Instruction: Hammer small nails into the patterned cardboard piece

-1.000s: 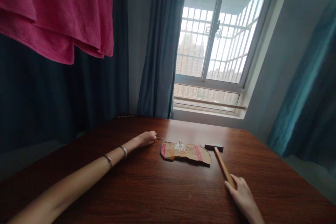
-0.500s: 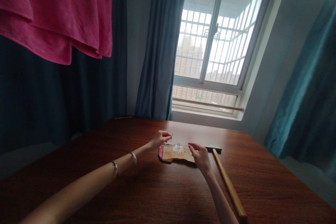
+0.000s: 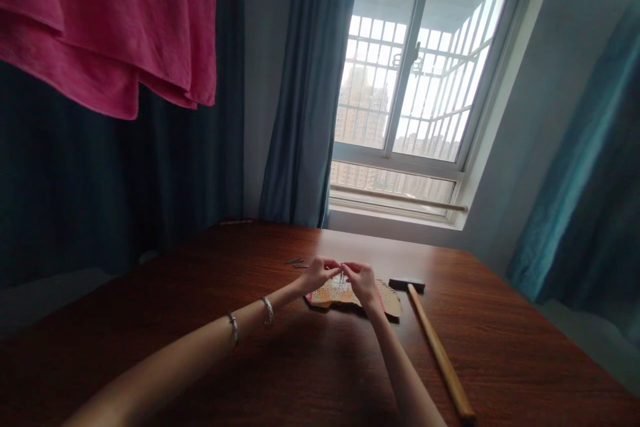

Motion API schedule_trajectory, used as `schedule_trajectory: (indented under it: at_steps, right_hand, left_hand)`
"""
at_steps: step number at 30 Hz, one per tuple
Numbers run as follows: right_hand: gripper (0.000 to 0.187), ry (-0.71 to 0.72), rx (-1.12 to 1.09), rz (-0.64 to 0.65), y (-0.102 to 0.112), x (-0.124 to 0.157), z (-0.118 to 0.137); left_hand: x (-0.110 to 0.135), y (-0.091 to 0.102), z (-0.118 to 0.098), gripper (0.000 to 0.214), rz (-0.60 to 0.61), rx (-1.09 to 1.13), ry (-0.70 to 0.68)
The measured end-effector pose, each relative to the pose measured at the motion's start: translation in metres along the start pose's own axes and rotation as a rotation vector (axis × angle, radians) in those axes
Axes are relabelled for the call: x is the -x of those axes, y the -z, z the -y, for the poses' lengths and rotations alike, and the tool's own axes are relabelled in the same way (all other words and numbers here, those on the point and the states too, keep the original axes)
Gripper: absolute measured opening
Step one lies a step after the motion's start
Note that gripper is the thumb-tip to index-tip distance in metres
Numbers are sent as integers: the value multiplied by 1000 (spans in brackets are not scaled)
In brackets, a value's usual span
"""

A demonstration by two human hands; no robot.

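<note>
Head view, over the last second: right hand (image 3: 361,280) off the hammer (image 3: 436,347) handle and up over the board (image 3: 389,300); left hand (image 3: 316,273) back from the loose nails (image 3: 296,262) left of the board, bringing one along. Now fingertip to fingertip above the board's middle, both pinched on a thin nail (image 3: 341,275) held upright, tip at or just over the board's face; too small to tell whether touching. Probably a placing step: nail steadied with two hands, hammer lying free just right of the board, head by the board's far right corner, handle running back toward the body.

Count: one board, flat on the table (image 3: 525,360); one hammer; one nail in the fingers; apparently two loose nails left of the board, blurred; two bracelets (image 3: 269,310) on the left forearm. Any nails standing in the board hidden behind the fingers.
</note>
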State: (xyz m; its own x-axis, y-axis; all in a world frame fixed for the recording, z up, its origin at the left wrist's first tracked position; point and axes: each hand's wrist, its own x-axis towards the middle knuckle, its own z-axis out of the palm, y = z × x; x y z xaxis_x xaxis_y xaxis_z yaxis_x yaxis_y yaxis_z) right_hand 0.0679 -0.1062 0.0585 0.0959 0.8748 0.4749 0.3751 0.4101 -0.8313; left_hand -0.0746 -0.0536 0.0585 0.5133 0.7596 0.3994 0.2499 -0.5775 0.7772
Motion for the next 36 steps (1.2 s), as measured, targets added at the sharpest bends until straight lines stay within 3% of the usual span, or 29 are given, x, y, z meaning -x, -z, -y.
schedule_trajectory:
  at_steps: [6,9,14,19,29,36]
  right_hand:
    - [29,23,13,-58,6,-6,-11]
    - [34,3,-1,-90,10,-11,-24]
    - [34,-10,-12,-100,9,-14,-44]
    - [31,-10,-5,-59,6,-10,-50]
    - [31,-11,37,-26,3,-12,-70]
    - [29,17,110,10,3,-7,-70]
  left_hand:
    - [-7,3,11,29,8,-38,-39]
    - [-15,5,23,28,-82,16,31]
    - [-26,-9,47,29,-233,448,267]
    - [-28,-31,56,32,-298,726,335]
    - [-30,-41,60,33,-328,792,301]
    - [-25,-39,59,36,-192,597,241]
